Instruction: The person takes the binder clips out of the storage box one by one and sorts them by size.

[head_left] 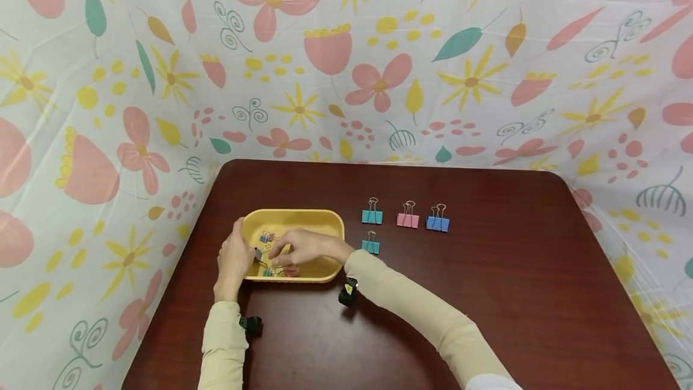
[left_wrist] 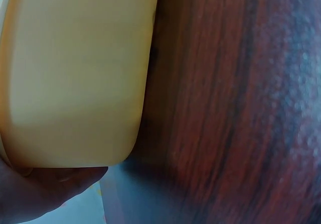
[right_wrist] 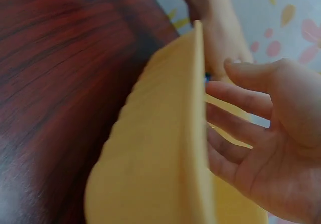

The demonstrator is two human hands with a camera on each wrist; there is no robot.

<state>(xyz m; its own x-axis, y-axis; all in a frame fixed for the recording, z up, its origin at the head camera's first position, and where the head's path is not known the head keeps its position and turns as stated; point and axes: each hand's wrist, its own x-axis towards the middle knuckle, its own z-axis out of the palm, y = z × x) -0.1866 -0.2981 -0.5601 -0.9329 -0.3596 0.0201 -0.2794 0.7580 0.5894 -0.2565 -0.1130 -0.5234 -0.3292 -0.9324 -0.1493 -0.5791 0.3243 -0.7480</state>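
Head view, lower left: your left hand (head_left: 233, 257) gripped the tray (head_left: 319, 269); your loose-fingered right hand (head_left: 306, 247) was over clips (head_left: 290, 271).

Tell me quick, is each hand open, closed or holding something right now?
Left hand: holding the yellow bin by its end.
Right hand: open, fingers inside the bin near the clips; nothing visibly gripped.
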